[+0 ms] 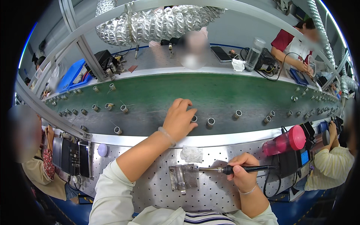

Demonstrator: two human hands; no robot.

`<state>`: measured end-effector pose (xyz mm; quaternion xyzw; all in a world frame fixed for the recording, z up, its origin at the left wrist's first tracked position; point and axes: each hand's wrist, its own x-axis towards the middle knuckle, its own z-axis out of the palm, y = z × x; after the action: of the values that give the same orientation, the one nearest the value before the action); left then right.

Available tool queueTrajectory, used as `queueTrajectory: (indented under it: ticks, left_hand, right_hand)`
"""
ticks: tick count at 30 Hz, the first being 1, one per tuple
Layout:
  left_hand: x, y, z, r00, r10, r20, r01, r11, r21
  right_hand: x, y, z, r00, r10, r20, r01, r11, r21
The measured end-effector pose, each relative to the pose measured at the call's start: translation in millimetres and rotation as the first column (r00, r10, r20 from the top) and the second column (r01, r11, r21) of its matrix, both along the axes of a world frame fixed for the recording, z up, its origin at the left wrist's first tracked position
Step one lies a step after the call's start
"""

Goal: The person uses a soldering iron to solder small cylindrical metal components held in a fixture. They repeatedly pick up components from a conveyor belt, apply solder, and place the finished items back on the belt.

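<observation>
My left hand [179,119] reaches over the green conveyor belt [172,88]. Its thumb and index finger close around a small metal cylinder [194,119], partly hidden by the fingers. In my right hand [243,170] is a soldering iron [228,170] with a black handle, held level and pointing left. The iron's tip is beside a flat metal fixture [192,180] on the perforated metal bench [150,191]. A shiny cylindrical piece [180,178] lies on that fixture. Just behind it sits a folded white pad [192,154].
More metal cylinders [210,122] stand along the belt on both sides, some with thin wires. A pink-lidded container [287,140] and a soldering station [292,161] are at right; a lilac round lid [102,150] is at left. Co-workers sit around. A foil duct [157,24] hangs overhead.
</observation>
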<state>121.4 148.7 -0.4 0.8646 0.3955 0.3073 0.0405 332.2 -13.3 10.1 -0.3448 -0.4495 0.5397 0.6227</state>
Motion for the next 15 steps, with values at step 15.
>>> queueTrajectory:
  ticks: [15]
  left_hand:
    - [-77, -66, 13, 0.79, 0.135, 0.598, 0.606, -0.028, -0.795]
  right_hand:
    - [-11, -2, -3, 1.0, -0.016, 0.007, 0.016, 0.999, 0.045]
